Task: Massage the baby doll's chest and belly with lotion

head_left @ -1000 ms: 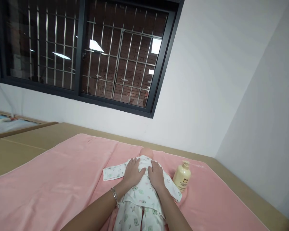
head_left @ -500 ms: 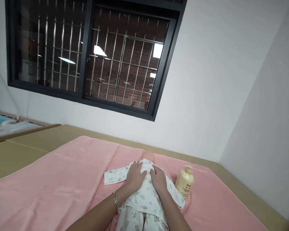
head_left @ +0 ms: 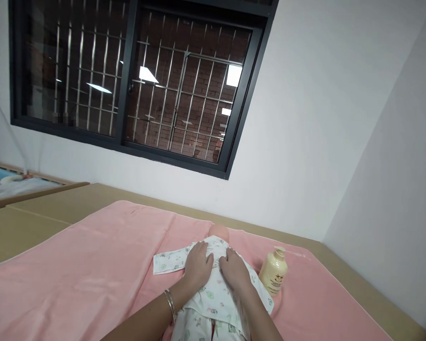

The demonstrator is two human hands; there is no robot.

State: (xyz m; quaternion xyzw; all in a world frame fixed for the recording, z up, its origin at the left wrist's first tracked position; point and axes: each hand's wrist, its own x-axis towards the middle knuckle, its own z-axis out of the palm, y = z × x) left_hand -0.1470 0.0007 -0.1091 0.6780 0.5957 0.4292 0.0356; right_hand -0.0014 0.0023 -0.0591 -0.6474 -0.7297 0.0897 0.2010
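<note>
Head view, window (head_left: 135, 80): dark barred panes filling the upper left of the frame.
Blanket (head_left: 85, 265): pink, spread over the tan surface across the lower half.
Doll (head_left: 218, 233): low centre, lying on the blanket in a white printed garment (head_left: 213, 303).
Left hand (head_left: 198, 266): flat on the doll's chest, fingers spread, clamping nothing; bracelet at the wrist.
Right hand (head_left: 235, 270): just beside it, likewise flat and unclenched.
Bottle (head_left: 274, 272): cream pump bottle, upright, right of the doll.

Left hand (head_left: 198, 266) and right hand (head_left: 235, 269) lie flat, side by side, fingers extended.
</note>
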